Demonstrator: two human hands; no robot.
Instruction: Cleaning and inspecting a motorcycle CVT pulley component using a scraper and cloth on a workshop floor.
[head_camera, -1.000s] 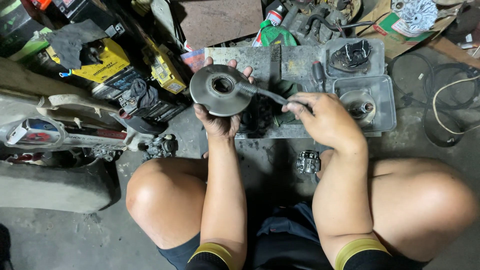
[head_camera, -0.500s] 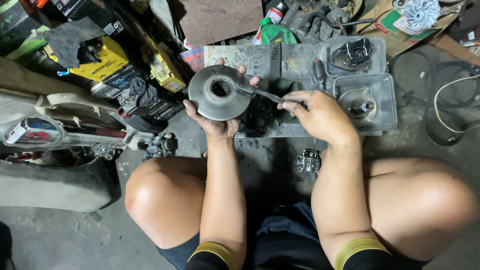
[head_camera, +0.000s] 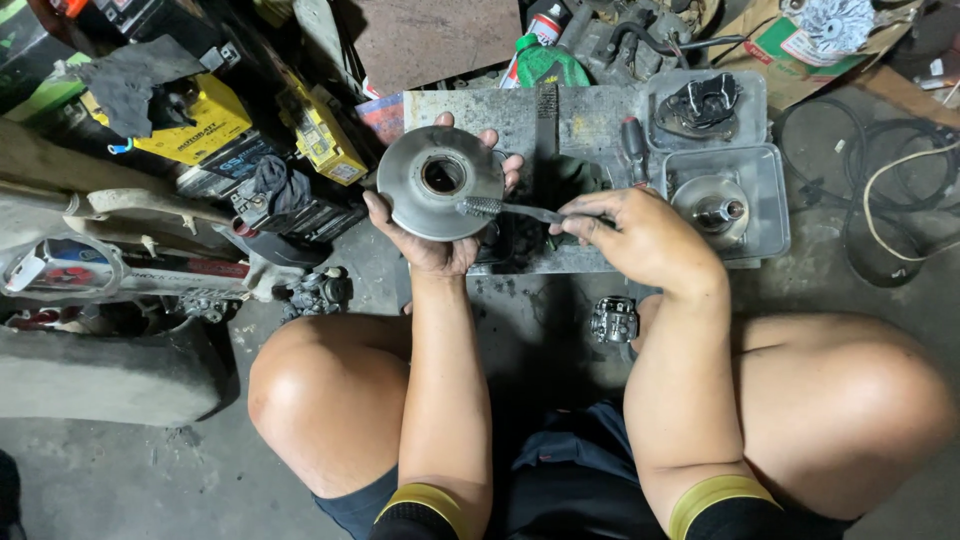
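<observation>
While the person squats over the concrete floor (head_camera: 120, 470), the left hand (head_camera: 432, 245) is raised palm-up, its grip cupped from beneath around a round grey metal disc with a central hole (head_camera: 441, 182), held above the dirty grey metal tray (head_camera: 520, 120). The right hand (head_camera: 640, 235), knuckles up, pinches a small wire-bristled brush (head_camera: 500, 208), whose bristles touch the disc's lower face.
</observation>
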